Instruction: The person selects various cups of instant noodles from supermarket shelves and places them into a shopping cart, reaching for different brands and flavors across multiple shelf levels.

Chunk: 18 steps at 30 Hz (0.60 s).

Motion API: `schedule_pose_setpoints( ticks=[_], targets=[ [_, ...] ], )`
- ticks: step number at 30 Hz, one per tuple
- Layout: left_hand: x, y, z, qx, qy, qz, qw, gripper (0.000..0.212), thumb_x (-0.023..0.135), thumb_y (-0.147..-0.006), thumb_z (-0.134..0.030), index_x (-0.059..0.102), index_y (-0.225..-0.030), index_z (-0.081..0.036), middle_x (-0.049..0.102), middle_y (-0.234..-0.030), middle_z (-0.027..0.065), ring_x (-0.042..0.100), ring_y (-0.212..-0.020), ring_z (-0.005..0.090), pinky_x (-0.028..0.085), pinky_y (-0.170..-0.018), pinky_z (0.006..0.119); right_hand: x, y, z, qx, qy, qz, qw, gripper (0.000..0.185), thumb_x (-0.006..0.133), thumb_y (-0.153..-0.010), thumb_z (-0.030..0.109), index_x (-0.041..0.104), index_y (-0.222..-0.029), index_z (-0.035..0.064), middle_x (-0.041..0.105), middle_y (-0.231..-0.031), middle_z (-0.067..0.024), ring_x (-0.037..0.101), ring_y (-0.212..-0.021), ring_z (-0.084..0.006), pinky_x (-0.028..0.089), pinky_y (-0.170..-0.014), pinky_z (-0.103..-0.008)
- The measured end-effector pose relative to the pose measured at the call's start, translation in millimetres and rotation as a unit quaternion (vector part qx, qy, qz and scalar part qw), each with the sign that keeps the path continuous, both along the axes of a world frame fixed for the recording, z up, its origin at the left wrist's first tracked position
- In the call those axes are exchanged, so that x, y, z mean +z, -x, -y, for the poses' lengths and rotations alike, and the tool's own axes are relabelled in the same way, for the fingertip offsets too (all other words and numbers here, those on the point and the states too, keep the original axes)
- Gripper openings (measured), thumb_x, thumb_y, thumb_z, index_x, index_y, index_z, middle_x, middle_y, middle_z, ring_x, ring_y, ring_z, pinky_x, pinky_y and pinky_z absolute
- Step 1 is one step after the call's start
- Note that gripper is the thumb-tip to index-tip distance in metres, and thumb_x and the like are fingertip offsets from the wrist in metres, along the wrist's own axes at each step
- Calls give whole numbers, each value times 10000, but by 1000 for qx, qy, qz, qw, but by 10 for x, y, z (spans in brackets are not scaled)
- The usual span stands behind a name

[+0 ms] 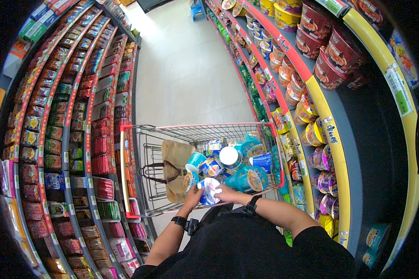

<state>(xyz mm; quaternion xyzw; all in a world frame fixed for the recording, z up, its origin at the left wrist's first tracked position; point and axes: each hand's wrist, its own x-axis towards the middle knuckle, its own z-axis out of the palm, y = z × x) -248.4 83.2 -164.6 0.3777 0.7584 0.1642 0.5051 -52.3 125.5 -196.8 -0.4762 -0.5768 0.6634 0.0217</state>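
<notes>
Both my hands grip one blue-and-white instant noodle cup at the near side of a wire shopping cart. My left hand is on the cup's left side, and my right hand is on its right. Several teal noodle cups lie jumbled in the cart, along with a blue cup on its side and a container with a white lid. A tan bag with dark handles stands towards the cart's left end.
On the right, shelves hold red noodle buckets and yellow noodle cups behind a yellow shelf edge. Packaged snacks fill the left shelves. A tiled floor aisle runs between, with a blue stool at its far end.
</notes>
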Motion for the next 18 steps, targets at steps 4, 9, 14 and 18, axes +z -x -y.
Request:
schedule_pose_setpoints(
  ticks=[4, 9, 14, 18],
  targets=[
    [-73, 234, -16, -24, 14, 21, 999, 780, 627, -850, -424, 360, -1376, 86, 464, -1357, 265, 478, -1248, 316, 377, -1027, 364, 255, 178, 44, -34, 85, 25, 996, 637, 655, -768, 323, 490, -1272, -30, 619, -1086, -207, 629, -933, -274, 500, -804, -356],
    [-283, 551, -42, -110, -9, -21, 994, 754, 609, -838, -457, 428, -1329, 87, 506, -1309, 266, 510, -1207, 318, 396, -1009, 366, 64, 331, 23, -13, 99, 49, 994, 596, 643, -801, 278, 473, -1274, -43, 620, -990, -127, 601, -755, -185, 496, -628, -297],
    [-190, 610, -294, -186, -41, 41, 981, 636, 597, -866, -413, 490, -1311, 29, 569, -1255, 218, 549, -1157, 292, 421, -989, 357, 794, -172, -270, -127, 101, -17, 987, 477, 621, -870, 258, 504, -1241, -19, 603, -1078, -94, 573, -948, -158, 481, -741, -283],
    [-111, 433, -627, -194, -87, 125, 969, 563, 597, -891, -367, 517, -1282, 30, 574, -1260, 195, 560, -1150, 271, 436, -974, 355, 1566, -1031, -478, -247, -107, -24, 963, 418, 629, -868, 199, 524, -1223, 6, 584, -1173, -85, 568, -1022, -169, 483, -830, -312]
  ],
)
